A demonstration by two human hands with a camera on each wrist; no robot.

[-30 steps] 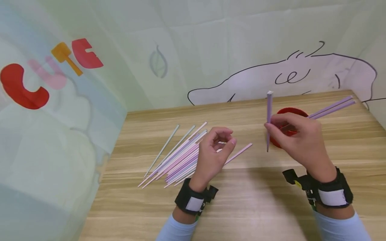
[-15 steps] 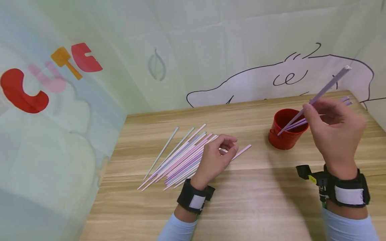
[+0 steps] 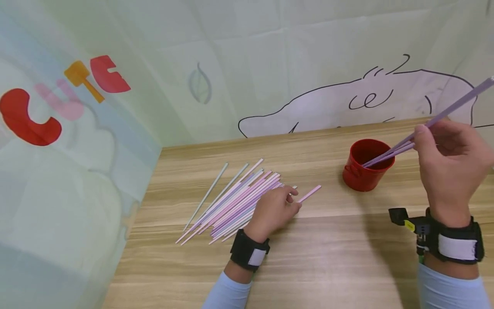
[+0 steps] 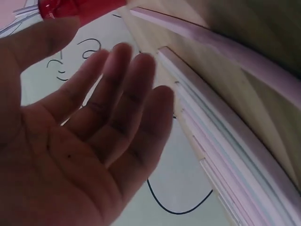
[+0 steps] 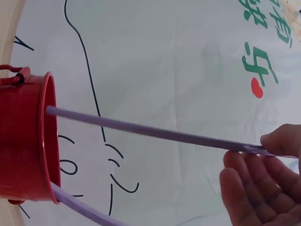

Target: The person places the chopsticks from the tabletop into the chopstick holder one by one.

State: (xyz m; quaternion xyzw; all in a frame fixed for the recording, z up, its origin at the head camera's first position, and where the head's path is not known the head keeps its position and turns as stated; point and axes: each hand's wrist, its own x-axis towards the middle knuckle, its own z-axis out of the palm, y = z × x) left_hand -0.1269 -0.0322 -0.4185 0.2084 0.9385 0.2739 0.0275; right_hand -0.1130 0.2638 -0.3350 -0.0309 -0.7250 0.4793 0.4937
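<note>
Moved since the earlier frame: the right hand [image 3: 455,167] has gone further right, tipping its stick lower over the rim; the left hand [image 3: 272,211] has come down closer to the pile; the bucket stands where it did
Right hand: thumb and fingertips pinch the held purple stick [image 3: 459,103] towards its upper part, the other end inside the bucket mouth
Left hand: fingers loosely bent and spread a little from the thumb, palm holding nothing in the left wrist view; over the right side of the pile, apart from the lone pink stick [image 3: 310,193] in that view
Red bucket [image 3: 360,182]: upright, right of the pile; at least one other purple stick [image 5: 89,210] leans in it, exact count hidden by overlap
Stick pile [image 3: 237,201]: many pink, white, blue, green and purple sticks lying slantwise on the table [image 3: 328,257], purple ones among them
Progress: early, I judge; a few purple sticks in the bucket, most sticks left lying, and the held one not yet let go
Edges: the table's back edge runs close behind the bucket, with the printed sheet [image 3: 247,77] beyond
Room: wood shows between pile and bucket and along the front, so sideways travel looks easy; long upright sticks could brush the sheet
</note>
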